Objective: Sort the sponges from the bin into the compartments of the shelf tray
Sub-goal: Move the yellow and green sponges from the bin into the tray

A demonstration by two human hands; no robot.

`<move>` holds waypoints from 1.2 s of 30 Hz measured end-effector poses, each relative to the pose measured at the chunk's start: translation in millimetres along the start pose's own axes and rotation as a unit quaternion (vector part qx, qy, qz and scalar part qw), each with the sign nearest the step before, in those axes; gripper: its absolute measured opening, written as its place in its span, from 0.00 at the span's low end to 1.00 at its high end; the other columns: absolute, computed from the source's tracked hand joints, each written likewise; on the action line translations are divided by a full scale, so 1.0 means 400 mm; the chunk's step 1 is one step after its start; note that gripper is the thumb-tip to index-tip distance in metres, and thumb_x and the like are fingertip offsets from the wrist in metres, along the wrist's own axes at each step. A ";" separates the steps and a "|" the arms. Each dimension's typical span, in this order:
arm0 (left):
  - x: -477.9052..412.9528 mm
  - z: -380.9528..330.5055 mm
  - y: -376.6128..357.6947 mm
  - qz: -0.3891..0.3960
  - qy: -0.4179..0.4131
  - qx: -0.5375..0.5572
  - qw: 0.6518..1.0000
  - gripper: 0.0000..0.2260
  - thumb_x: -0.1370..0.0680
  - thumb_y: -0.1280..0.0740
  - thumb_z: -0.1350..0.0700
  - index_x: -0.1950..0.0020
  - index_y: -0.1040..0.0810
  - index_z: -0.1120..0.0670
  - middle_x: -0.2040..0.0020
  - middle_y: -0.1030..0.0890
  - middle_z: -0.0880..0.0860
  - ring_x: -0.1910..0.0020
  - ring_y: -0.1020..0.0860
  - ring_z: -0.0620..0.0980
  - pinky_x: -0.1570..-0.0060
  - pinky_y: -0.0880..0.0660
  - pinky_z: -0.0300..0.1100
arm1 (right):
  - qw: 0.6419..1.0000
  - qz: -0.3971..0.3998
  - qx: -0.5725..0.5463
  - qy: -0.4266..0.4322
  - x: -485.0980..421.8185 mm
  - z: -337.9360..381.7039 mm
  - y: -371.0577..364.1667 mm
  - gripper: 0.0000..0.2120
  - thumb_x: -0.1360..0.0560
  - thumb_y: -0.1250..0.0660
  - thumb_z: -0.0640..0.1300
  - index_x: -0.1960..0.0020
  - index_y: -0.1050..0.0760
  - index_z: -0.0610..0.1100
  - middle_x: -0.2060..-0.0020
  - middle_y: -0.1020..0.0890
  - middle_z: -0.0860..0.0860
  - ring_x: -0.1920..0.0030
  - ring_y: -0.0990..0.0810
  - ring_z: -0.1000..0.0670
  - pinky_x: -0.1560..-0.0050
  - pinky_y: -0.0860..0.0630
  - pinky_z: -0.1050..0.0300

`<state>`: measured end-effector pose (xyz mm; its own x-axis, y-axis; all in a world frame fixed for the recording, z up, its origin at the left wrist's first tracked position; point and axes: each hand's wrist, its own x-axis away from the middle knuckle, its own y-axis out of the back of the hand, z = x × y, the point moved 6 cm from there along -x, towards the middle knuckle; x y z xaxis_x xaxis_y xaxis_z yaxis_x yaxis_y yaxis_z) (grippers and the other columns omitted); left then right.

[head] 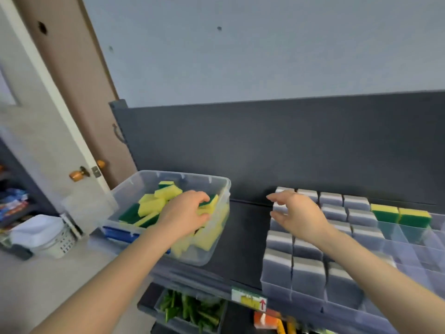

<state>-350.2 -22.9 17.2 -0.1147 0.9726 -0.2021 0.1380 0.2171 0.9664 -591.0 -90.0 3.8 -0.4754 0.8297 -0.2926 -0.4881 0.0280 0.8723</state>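
A clear plastic bin on the dark shelf holds several yellow-and-green sponges. My left hand is inside the bin, its fingers curled round one yellow-and-green sponge near the right wall. To the right lies the clear compartment tray, with several grey sponges filling its left columns and two yellow-and-green sponges in far compartments. My right hand hovers over the grey sponges at the tray's far left, fingers spread and holding nothing.
The tray's right compartments look bare. A dark back panel rises behind the shelf. Below the shelf edge sit a bin of green items and a price label. A door and white basket stand left.
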 end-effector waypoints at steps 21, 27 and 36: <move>-0.048 0.583 -0.036 0.015 0.131 0.062 0.989 0.20 0.26 0.30 0.47 0.35 0.25 0.46 0.40 0.22 0.44 0.44 0.24 0.43 0.48 0.25 0.42 | 0.991 0.102 -0.048 0.076 -0.370 0.320 -0.367 0.19 0.25 0.35 0.44 0.34 0.28 0.51 0.37 0.24 0.55 0.42 0.24 0.54 0.43 0.25 0.59; -0.196 0.653 -0.067 0.003 0.129 0.076 0.989 0.17 0.25 0.31 0.48 0.37 0.25 0.45 0.42 0.22 0.43 0.44 0.24 0.41 0.49 0.25 0.41 | 0.990 0.125 -0.005 0.062 -0.506 0.299 -0.444 0.18 0.24 0.37 0.44 0.34 0.28 0.50 0.37 0.24 0.54 0.39 0.24 0.52 0.41 0.26 0.59; -0.383 0.749 -0.162 0.059 0.172 0.056 0.982 0.09 0.22 0.37 0.50 0.43 0.23 0.44 0.49 0.19 0.42 0.52 0.22 0.44 0.56 0.24 0.42 | 0.971 0.212 0.111 0.003 -0.545 0.227 -0.530 0.15 0.24 0.40 0.47 0.37 0.27 0.51 0.45 0.20 0.51 0.47 0.22 0.48 0.49 0.22 0.54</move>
<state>-46.8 -161.1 -61.9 -0.4142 0.9102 -0.0051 0.2761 0.1310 0.9522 -317.2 -226.2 -81.8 -0.6039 0.7895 0.1096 -0.0778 -0.1952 0.9777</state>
